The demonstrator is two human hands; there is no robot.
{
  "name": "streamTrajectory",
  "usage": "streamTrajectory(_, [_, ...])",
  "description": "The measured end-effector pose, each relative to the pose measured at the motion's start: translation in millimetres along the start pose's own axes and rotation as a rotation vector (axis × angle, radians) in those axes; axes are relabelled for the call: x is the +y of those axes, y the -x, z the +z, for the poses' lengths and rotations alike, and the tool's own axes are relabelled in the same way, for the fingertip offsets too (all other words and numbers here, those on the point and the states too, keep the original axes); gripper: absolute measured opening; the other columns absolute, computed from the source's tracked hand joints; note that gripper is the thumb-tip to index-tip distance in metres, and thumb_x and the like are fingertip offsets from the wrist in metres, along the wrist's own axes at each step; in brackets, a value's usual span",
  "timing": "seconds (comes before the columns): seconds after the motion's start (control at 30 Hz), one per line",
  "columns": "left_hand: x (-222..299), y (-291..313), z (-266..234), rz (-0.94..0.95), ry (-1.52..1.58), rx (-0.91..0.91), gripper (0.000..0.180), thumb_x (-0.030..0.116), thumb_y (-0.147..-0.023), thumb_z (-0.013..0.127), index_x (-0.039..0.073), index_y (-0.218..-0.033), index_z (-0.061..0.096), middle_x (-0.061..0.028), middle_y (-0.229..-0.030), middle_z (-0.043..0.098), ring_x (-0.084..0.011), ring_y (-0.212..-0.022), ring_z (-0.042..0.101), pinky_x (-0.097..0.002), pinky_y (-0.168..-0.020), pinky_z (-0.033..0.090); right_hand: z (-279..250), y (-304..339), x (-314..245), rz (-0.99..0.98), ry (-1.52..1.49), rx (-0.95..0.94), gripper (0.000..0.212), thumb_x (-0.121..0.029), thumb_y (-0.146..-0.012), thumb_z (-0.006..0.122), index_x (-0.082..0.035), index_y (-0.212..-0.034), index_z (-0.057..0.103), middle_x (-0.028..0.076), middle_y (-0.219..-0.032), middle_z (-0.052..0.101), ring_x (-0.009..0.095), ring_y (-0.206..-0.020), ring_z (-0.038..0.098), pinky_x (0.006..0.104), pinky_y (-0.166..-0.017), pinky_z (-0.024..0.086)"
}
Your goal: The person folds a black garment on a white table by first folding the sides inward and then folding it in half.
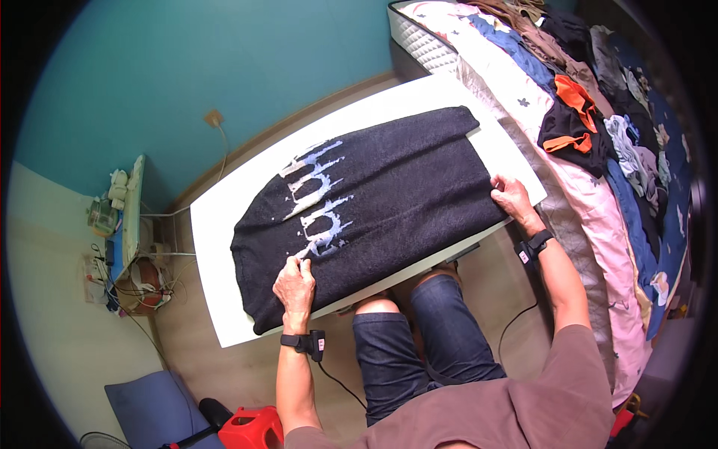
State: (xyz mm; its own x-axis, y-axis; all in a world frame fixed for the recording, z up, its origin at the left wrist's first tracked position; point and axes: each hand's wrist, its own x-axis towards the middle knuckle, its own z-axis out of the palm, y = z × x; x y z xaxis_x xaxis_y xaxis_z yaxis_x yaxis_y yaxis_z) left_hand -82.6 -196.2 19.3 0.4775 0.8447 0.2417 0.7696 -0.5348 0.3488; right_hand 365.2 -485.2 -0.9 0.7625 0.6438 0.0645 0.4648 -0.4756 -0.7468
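A dark knitted sweater (419, 179) with a white and pale blue pattern lies spread on the white table (212, 262). Its outline is long, with a narrow flap sticking out at the far right corner. My left hand (295, 284) pinches the cloth near the lower end of the pattern, toward the near edge. At the right end, my right hand (510, 197) grips the sweater's edge between thumb and fingers. A few soft creases run lengthwise across the fabric between the two hands.
On the right, a bed (516, 97) carries heaped clothes, among them a black and orange garment (576, 123). A small shelf (134, 213) with cables stands left of the table. A red plastic object (251, 428) and a blue-grey panel (153, 408) are at the lower left.
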Motion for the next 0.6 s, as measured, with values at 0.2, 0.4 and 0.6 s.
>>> streamTrajectory(0.2, [30.5,14.1,-15.2,0.308,0.018,0.159,0.048,0.018,-0.083,0.07,0.002,-0.126,0.055,-0.0175,-0.123,0.058,-0.0376,-0.121,0.051,-0.049,-0.104,0.04,-14.4,21.0,-33.9,-0.213,0.33,0.035,0.043,-0.012,-0.077,0.066,-0.003,-0.119,0.061,0.019,-0.109,0.067,0.033,-0.104,0.065,0.0419,-0.09,0.05])
streamTrajectory(0.4, [101.5,44.1,2.3,0.516,0.061,-0.076,0.069,0.032,-0.09,0.063,0.001,-0.147,0.041,-0.0224,-0.153,0.037,-0.0417,-0.144,0.029,-0.054,-0.118,0.02,36.0,69.0,-146.2,-0.83,0.343,-0.136,0.062,-0.027,-0.088,0.067,-0.004,-0.142,0.047,0.021,-0.141,0.052,0.037,-0.132,0.047,0.0509,-0.11,0.035])
streamTrajectory(0.6, [96.2,42.2,40.2,0.49,-0.077,-0.25,0.065,0.04,-0.098,0.049,0.005,-0.151,0.037,-0.0188,-0.159,0.031,-0.0389,-0.147,0.026,-0.0547,-0.119,0.016,110.1,85.5,-139.1,-0.731,0.452,-0.466,0.066,-0.048,-0.096,0.051,-0.005,-0.145,0.045,0.015,-0.153,0.042,0.033,-0.145,0.033,0.0521,-0.118,0.023])
